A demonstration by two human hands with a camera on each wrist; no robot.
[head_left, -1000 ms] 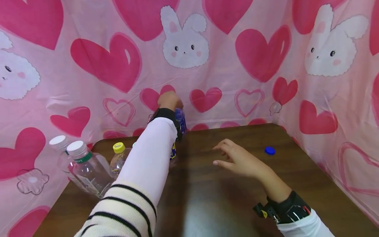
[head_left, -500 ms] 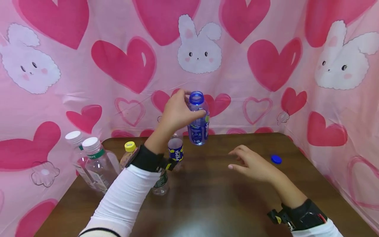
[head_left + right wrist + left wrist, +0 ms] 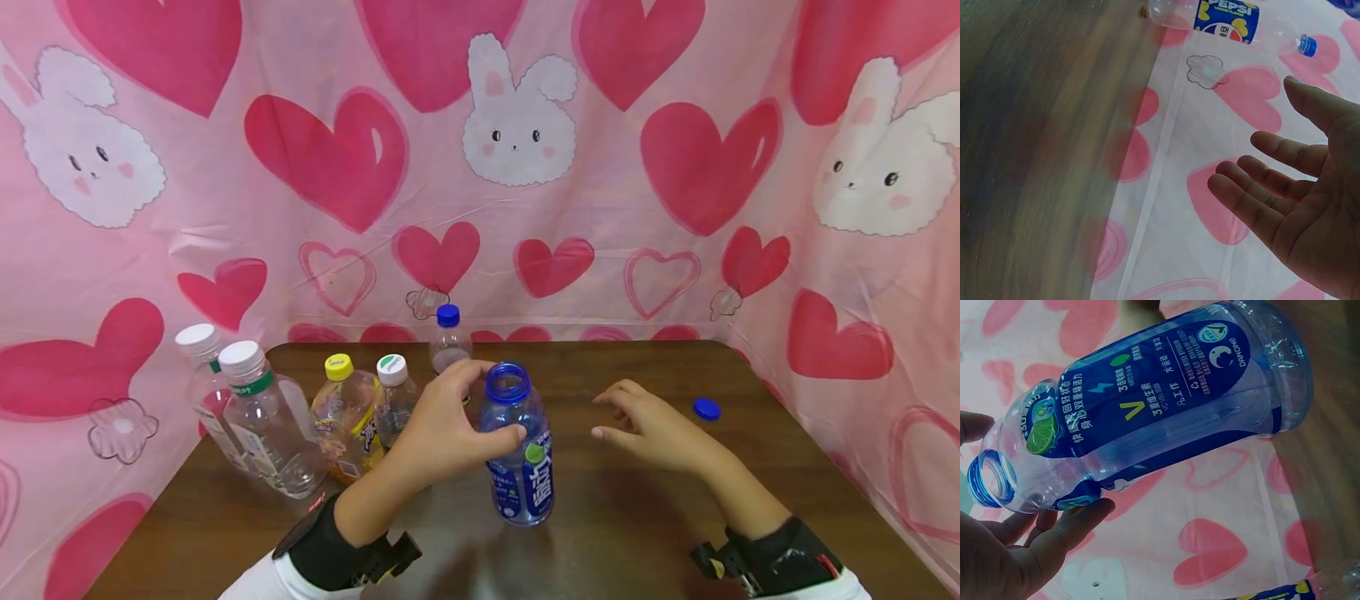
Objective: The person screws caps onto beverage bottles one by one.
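Note:
My left hand [image 3: 450,425] grips a blue-tinted plastic bottle [image 3: 522,467] just below its neck, thumb on the near side. The bottle is uncapped and upright, close over the middle of the table. In the left wrist view, the blue label on the bottle [image 3: 1166,387] shows a lime and white print, and the mouth is bare. My right hand [image 3: 656,425] hovers to the right of the bottle, fingers loosely spread and holding nothing. A blue cap [image 3: 707,408] lies on the table beyond the right hand.
Left of the hands stand two clear bottles with white caps [image 3: 242,358], a yellow-capped bottle [image 3: 345,417] and a smaller bottle with a white-green cap [image 3: 393,371]. Behind the left hand is a blue-capped Pepsi bottle [image 3: 1225,19]. A pink heart-print curtain backs the dark wooden table [image 3: 600,517].
The left hand has brought the blue bottle from the back of the table toward the front. The right hand stays in nearly the same pose. The head view has shifted slightly.

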